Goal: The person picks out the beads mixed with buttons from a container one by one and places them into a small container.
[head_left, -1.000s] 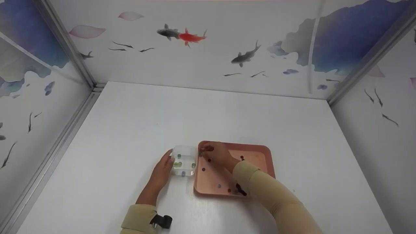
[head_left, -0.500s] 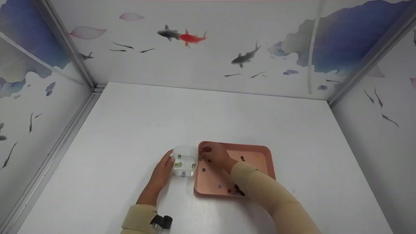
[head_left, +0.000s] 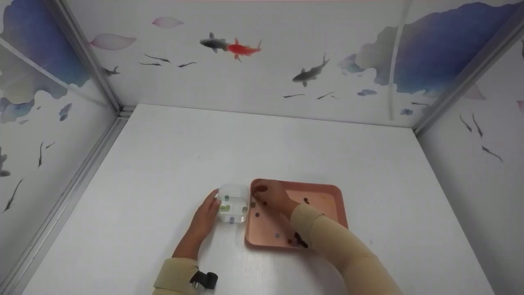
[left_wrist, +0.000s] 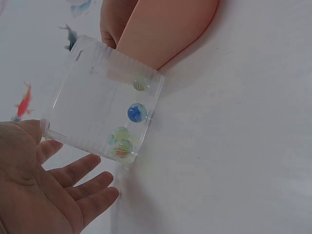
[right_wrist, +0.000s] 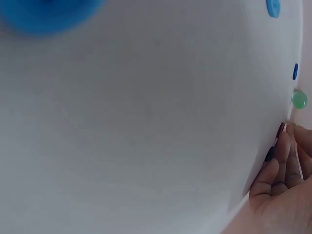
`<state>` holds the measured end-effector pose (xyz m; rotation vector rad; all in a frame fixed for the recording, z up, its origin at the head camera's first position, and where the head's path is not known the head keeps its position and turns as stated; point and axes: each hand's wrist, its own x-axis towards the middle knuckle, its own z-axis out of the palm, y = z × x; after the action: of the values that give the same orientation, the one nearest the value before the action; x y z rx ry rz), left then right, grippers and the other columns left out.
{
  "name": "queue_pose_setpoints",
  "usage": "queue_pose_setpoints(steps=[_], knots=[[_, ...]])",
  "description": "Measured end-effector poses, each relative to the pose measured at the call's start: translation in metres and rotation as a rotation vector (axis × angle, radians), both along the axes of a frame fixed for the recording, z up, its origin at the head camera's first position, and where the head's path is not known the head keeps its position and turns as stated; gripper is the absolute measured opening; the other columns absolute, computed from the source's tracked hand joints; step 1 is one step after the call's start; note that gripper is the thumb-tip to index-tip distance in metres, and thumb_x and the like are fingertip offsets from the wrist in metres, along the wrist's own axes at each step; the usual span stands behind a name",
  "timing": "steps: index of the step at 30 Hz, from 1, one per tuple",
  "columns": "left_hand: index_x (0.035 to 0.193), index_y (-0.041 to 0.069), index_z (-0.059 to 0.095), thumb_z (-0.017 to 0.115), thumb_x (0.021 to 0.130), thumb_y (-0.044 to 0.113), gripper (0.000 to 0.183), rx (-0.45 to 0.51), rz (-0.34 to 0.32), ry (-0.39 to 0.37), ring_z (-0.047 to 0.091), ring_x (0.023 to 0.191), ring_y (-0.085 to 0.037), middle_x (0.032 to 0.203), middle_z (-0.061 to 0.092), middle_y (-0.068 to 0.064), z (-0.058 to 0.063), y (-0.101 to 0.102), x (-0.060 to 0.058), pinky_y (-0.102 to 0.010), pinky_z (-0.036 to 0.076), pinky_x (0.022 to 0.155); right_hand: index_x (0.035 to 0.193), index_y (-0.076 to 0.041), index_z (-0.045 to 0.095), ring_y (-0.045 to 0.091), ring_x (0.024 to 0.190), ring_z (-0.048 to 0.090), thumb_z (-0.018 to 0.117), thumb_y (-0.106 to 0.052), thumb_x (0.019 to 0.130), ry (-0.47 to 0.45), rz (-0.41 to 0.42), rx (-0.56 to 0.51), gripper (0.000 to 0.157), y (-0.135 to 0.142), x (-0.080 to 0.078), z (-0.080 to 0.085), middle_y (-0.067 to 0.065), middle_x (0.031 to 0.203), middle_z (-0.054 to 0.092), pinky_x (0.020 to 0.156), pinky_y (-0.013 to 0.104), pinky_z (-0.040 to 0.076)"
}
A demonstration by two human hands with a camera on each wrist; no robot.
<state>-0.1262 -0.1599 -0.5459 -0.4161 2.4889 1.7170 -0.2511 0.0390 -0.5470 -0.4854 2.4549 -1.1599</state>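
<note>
In the head view my left hand (head_left: 204, 213) is at the left side of a clear plastic box (head_left: 233, 190). The left wrist view shows its thumb at the box rim and the other fingers fairly straight along the wall. Several glass marbles lie in the box, one with a blue swirl (left_wrist: 137, 112). My right hand (head_left: 274, 194) reaches into the far left corner of a pink tray (head_left: 266, 239), fingers bent, thumb and fingertip together at its floor. I cannot tell whether anything is between them. A green marble (right_wrist: 299, 99) lies close by in the tray.
Small button-like discs lie scattered in the tray, among them a dark one (head_left: 257, 214), a red one (head_left: 290, 241) and a blue one (right_wrist: 274, 8). Box and tray stand side by side on a white table (head_left: 163, 164). Walls printed with fish enclose the table.
The marble by my right fingertips has come away from them and rolled a little toward the near side of the tray. The right hand has curled slightly; the left hand and box stay put.
</note>
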Motion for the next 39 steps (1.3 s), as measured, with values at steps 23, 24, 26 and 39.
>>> queue_pose_setpoints(steps=[23, 24, 26, 39], knots=[[0.152, 0.008, 0.027, 0.035, 0.106, 0.029, 0.051, 0.027, -0.015, 0.02, 0.04, 0.134, -0.04, 0.142, 0.047, -0.022, -0.001, -0.002, 0.0, -0.057, 0.027, 0.113, 0.114, -0.012, 0.07, 0.018, 0.085, 0.061, 0.067, -0.01, 0.09, -0.123, -0.04, -0.069, 0.025, 0.01, -0.003, 0.018, 0.006, 0.111, 0.067, 0.074, 0.033, 0.055], [0.152, 0.008, 0.027, 0.035, 0.106, 0.029, 0.051, 0.027, -0.017, 0.021, 0.04, 0.134, -0.04, 0.142, 0.047, -0.022, -0.001, -0.002, 0.0, -0.057, 0.026, 0.113, 0.115, -0.012, 0.07, 0.018, 0.085, 0.061, 0.068, -0.01, 0.09, -0.136, -0.043, -0.076, 0.025, 0.01, -0.003, 0.018, 0.006, 0.111, 0.067, 0.074, 0.032, 0.055], [0.152, 0.008, 0.027, 0.035, 0.106, 0.03, 0.052, 0.029, -0.018, 0.019, 0.04, 0.134, -0.04, 0.142, 0.047, -0.022, -0.001, -0.002, 0.0, -0.057, 0.026, 0.113, 0.114, -0.013, 0.07, 0.018, 0.084, 0.061, 0.068, -0.011, 0.09, -0.164, -0.055, -0.088, 0.025, 0.011, -0.004, 0.019, 0.005, 0.109, 0.067, 0.073, 0.032, 0.055], [0.152, 0.008, 0.026, 0.034, 0.106, 0.028, 0.051, 0.018, -0.025, 0.034, 0.039, 0.135, -0.04, 0.143, 0.047, -0.021, 0.001, -0.002, 0.001, -0.058, 0.026, 0.112, 0.113, -0.01, 0.069, 0.019, 0.096, 0.064, 0.07, -0.016, 0.089, -0.228, -0.099, -0.19, 0.024, 0.017, -0.005, 0.025, 0.006, 0.108, 0.066, 0.084, 0.035, 0.055]])
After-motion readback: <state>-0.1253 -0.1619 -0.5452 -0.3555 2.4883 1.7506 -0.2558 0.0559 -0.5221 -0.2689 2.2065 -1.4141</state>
